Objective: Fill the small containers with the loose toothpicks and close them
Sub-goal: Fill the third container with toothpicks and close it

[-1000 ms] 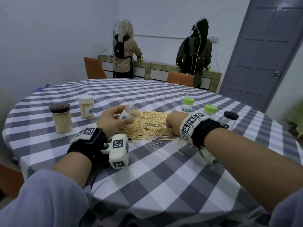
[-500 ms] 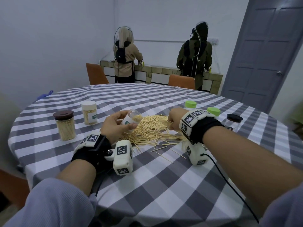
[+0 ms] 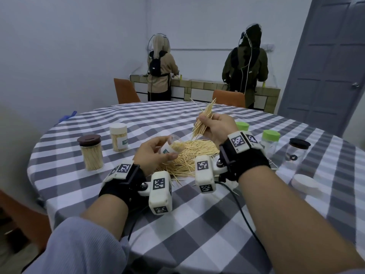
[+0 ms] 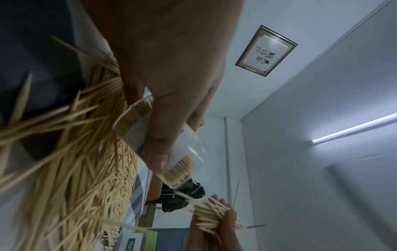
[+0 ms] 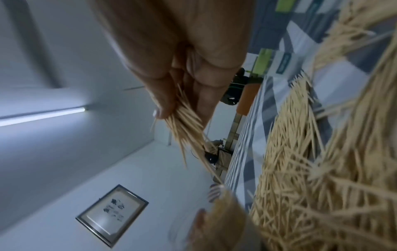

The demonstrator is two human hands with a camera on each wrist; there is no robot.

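Observation:
My left hand [image 3: 152,155] grips a small clear container [image 3: 172,148], tilted with its open mouth toward the right and partly filled with toothpicks; the left wrist view shows the container [image 4: 163,147] under my thumb. My right hand [image 3: 215,127] is raised above the table and grips a bundle of toothpicks [image 3: 203,119] that fans out above and below the fist, seen in the right wrist view as the bundle [image 5: 187,129]. A big pile of loose toothpicks [image 3: 193,157] lies on the checked tablecloth between both hands.
Two closed, filled containers, brown-lidded [image 3: 90,153] and white-lidded [image 3: 119,137], stand at the left. Two green-lidded containers [image 3: 270,141], [image 3: 242,126] and a black-lidded one [image 3: 297,152] stand at the right, near a white lid [image 3: 305,183]. Two people stand at a far counter.
My right hand has risen from the pile with a bundle of toothpicks in its grip. The left hand still holds the tilted container at about the same place.

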